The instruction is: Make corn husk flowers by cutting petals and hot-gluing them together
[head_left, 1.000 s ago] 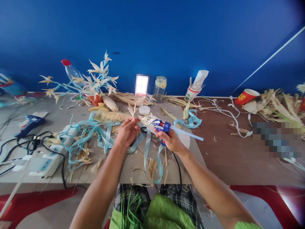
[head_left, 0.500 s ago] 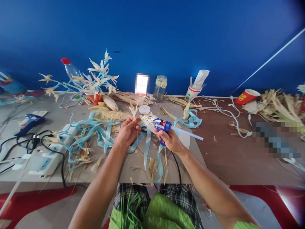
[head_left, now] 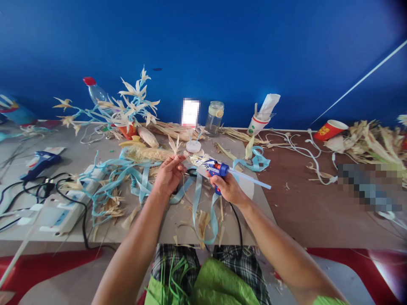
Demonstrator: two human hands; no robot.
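A desk (head_left: 299, 220), grey on the left and brown on the right, runs along a blue wall (head_left: 203, 42). Husk scraps (head_left: 203, 222) litter its near middle; a power strip (head_left: 71, 212) lies left, a red cup (head_left: 326, 132) far right. Centrally, the left hand (head_left: 170, 173) pinches a pale flower (head_left: 174, 145) between its fingers; the right hand's (head_left: 231, 187) fingers clamp a blue glue gun (head_left: 220, 169).

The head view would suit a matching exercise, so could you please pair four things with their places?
Things:
1. pale husk flower
2. glue gun with a translucent stick
3. red paper cup with yellow lettering
4. white power strip

Places:
A. beside the dried husks at the right
B. held in the right hand
C. on the table's left part, near black cables
D. held in the left hand

Pairs: 1-D, 2-B, 3-A, 4-C
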